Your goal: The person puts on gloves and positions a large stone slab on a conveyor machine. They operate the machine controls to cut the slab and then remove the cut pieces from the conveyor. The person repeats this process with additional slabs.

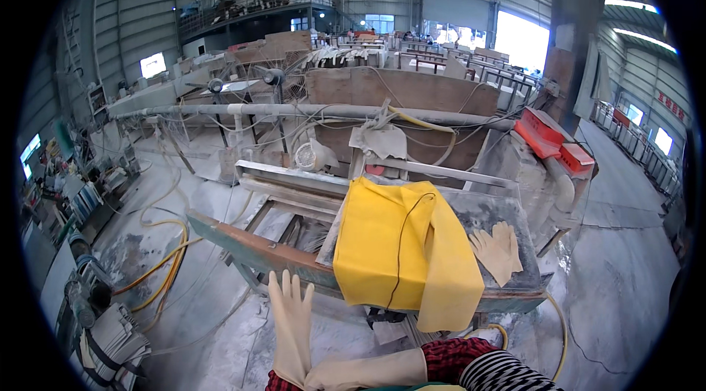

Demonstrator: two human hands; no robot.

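Observation:
My left hand point(290, 317) is raised at the lower middle, in a long cream rubber glove, with its fingers spread. Below it, my right hand point(322, 375), also in a cream glove, reaches across to the left wrist and grips the cuff of the left glove; its fingertips are hidden. A yellow apron point(382, 244) with a dark cord lies folded over the workbench point(507, 203), one part hanging past the front edge. To its right, another cream glove or pair of gloves point(498, 251) rests on the dark bench top.
A long metal pipe point(316, 110) crosses behind the bench. Red plastic containers point(548, 137) sit at the back right. Yellow hoses point(176, 258) trail over the dusty floor on the left. Stacked flat pieces point(114, 343) stand at the lower left.

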